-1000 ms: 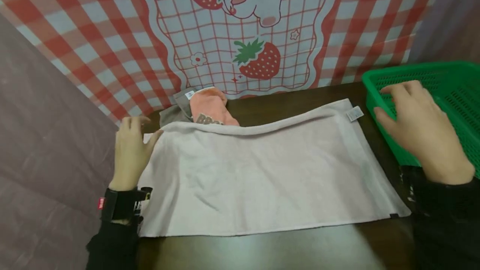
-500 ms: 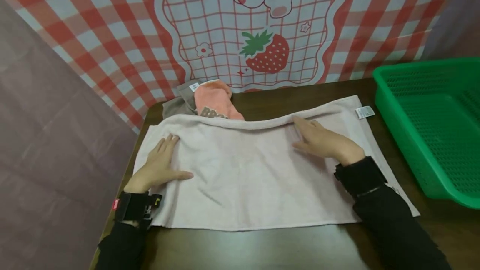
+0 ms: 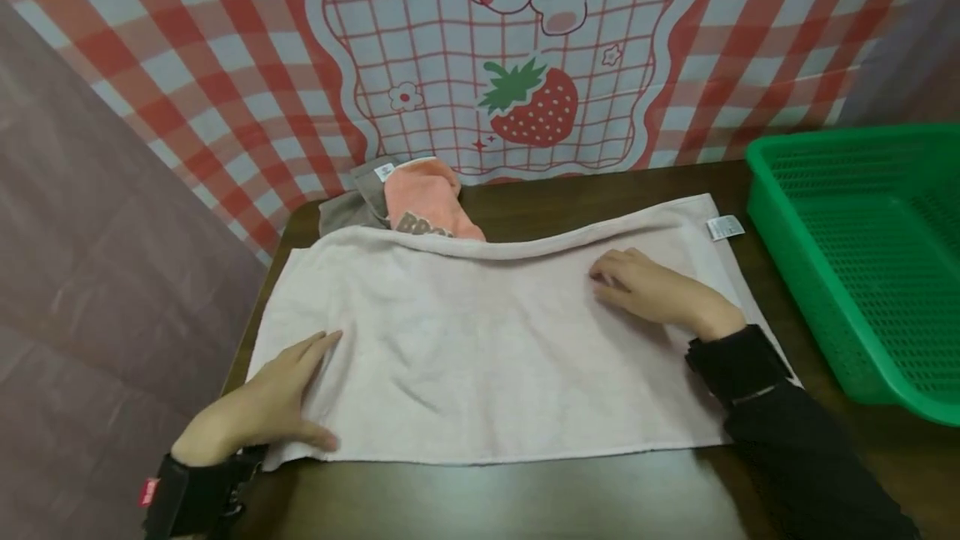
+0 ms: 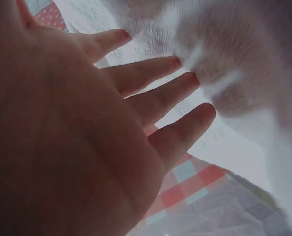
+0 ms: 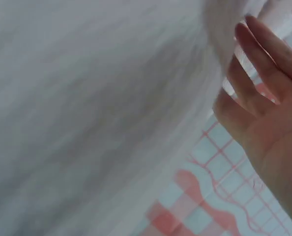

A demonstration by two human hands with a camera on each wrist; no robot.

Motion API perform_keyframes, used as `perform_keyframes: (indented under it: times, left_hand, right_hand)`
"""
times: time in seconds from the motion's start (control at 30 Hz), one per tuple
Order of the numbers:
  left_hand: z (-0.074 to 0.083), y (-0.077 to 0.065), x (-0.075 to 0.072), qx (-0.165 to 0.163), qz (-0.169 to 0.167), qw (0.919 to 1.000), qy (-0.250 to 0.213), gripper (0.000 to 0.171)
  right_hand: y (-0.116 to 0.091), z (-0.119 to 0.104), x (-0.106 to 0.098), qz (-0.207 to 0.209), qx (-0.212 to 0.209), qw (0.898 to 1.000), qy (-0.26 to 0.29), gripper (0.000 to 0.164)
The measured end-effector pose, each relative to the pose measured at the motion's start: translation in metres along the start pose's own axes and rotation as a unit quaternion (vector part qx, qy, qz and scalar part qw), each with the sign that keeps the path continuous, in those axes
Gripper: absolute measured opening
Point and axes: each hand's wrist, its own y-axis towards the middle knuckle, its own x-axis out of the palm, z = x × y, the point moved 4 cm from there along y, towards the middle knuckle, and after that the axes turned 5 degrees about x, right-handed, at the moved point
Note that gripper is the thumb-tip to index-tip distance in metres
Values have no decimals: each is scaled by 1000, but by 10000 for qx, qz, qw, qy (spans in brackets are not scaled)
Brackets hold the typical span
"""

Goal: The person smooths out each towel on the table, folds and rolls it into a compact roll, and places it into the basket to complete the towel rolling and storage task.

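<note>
A pale pinkish-white towel (image 3: 465, 340) lies spread across the table, its far edge rolled over in a soft fold and a white tag (image 3: 724, 227) at its far right corner. My left hand (image 3: 273, 398) rests on the towel's near left part, fingers extended and thumb apart by the front edge. In the left wrist view the fingertips (image 4: 205, 113) touch the white cloth. On the right half, my right hand (image 3: 652, 290) is on the towel with loosely bent fingers. The right wrist view has those fingers (image 5: 261, 54) relaxed against the cloth, pinching nothing visible.
A green plastic basket (image 3: 817, 273) stands at the right of the table. Behind the towel lie a coral cloth (image 3: 427, 194) with lettering and a grey cloth (image 3: 348, 213), partly covered. A red-checked strawberry curtain (image 3: 525, 115) hangs behind the dark wooden table (image 3: 592, 198).
Both hands were apart above the sides, then came down onto the towel. Since then my left hand slid toward the near left corner, smoothing the left side outward; my right hand shifted slightly nearer.
</note>
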Motion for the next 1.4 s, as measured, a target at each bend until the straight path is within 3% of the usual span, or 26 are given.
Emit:
perform_keyframes:
  times: [0.17, 0.27, 0.43, 0.53, 0.63, 0.77, 0.93, 1.17, 1.3, 1.4]
  left_hand:
    - [-8, -25, 12, -1, -46, 9999, -152, 140]
    - [-16, -35, 18, -146, -68, 9995, -283, 139]
    - [-28, -48, 20, -32, 236, 9991, -361, 115]
    - [-31, -53, 21, 106, 515, 9983, -233, 97]
    - [-30, -56, 21, 70, 662, 9977, -132, 90]
    - [-23, -53, 19, -96, 894, 9955, 300, 76]
    - [-8, -40, 15, -121, 1496, 9829, 1063, 53]
    - [5, -26, 18, -591, 1711, 9750, 1292, 55]
    - [4, -25, 17, -722, 1813, 9709, 1387, 42]
    - [1, -29, 17, -839, 1712, 9737, 1246, 45]
  right_hand:
    - [24, -3, 8, -201, 261, 9994, 76, 72]
    - [23, 6, 3, -401, 602, 9973, 146, 80]
    - [-1, 18, -9, -712, 923, 9931, 139, 83]
    - [-24, 14, -17, -614, 920, 9939, -28, 77]
    - [-55, 10, -19, -412, 823, 9948, -428, 63]
    - [-96, 13, -8, -435, 655, 9903, -1145, 42]
    - [-126, 25, 14, -718, 708, 9803, -1699, 50]
    - [-135, 27, 25, -134, 346, 9788, -2015, 43]
    - [-141, 25, 27, -348, 503, 9783, -1980, 53]
    - [-146, 24, 33, -293, 541, 9752, -2127, 53]
